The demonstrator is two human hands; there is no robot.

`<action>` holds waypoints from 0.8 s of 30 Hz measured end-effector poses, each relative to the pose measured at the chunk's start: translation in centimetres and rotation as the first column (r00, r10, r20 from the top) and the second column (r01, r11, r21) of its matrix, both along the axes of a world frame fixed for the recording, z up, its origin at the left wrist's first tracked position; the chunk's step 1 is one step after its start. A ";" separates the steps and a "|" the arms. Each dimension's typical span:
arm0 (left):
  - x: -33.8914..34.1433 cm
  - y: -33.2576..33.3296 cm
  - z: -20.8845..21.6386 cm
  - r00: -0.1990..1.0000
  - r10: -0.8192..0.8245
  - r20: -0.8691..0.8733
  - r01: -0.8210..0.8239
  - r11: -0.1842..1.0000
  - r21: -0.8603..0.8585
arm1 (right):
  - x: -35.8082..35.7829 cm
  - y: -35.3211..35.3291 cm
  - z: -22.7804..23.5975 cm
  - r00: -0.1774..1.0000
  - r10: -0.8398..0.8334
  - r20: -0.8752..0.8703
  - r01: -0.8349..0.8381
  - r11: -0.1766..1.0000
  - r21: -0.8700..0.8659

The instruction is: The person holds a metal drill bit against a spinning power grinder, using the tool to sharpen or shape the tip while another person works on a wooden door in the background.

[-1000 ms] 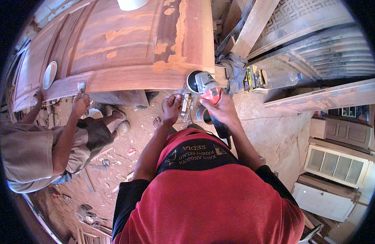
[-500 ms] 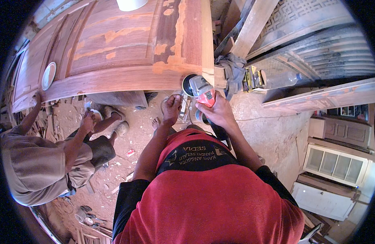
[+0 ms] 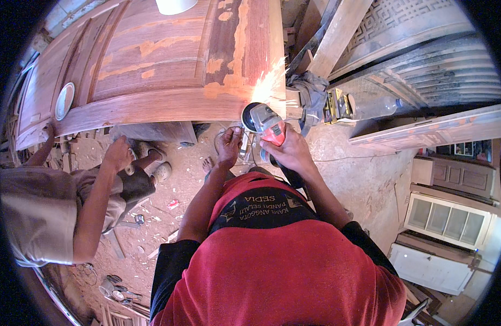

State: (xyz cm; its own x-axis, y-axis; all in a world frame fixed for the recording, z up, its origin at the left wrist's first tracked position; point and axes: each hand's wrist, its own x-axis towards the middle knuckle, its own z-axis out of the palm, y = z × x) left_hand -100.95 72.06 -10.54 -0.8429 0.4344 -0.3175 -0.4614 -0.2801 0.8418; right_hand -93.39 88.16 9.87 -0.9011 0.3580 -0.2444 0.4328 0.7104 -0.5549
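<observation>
My right hand (image 3: 290, 148) grips a red and grey angle grinder (image 3: 268, 120) by its body, beside the near edge of a reddish wooden door (image 3: 152, 57). Bright sparks (image 3: 269, 80) spray from its dark disc away from me, over the door's right corner. Close to the disc, on its left, my left hand (image 3: 228, 146) is closed with fingertips pinched together. Whatever it holds against the disc is too small to name. Orange filler patches mark the door's surface.
A co-worker (image 3: 49, 212) sits at the left, one hand near the door's edge. A round white lid (image 3: 65, 101) and a white container (image 3: 176, 5) rest on the door. Right of it lie a grey cloth (image 3: 309, 98) and a plastic bottle (image 3: 376, 106). Wood scraps litter the floor.
Sparks now fly from the disc where none showed before. The grinder has shifted slightly left. The co-worker has leaned, with the nearer forearm now lower and the hand moved slightly.
</observation>
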 end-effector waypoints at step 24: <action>0.1 0.0 0.6 1.000 -0.013 0.018 0.013 1.000 0.004 | -0.4 0.5 0.1 0.999 0.003 0.037 -0.006 0.997 0.073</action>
State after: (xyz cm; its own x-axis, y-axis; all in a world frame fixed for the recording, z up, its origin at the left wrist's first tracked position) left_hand -100.87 72.07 -9.95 -0.8313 0.4469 -0.3305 -0.4799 -0.2770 0.8325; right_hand -93.77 88.68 10.00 -0.8937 0.3722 -0.2505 0.4486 0.7506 -0.4852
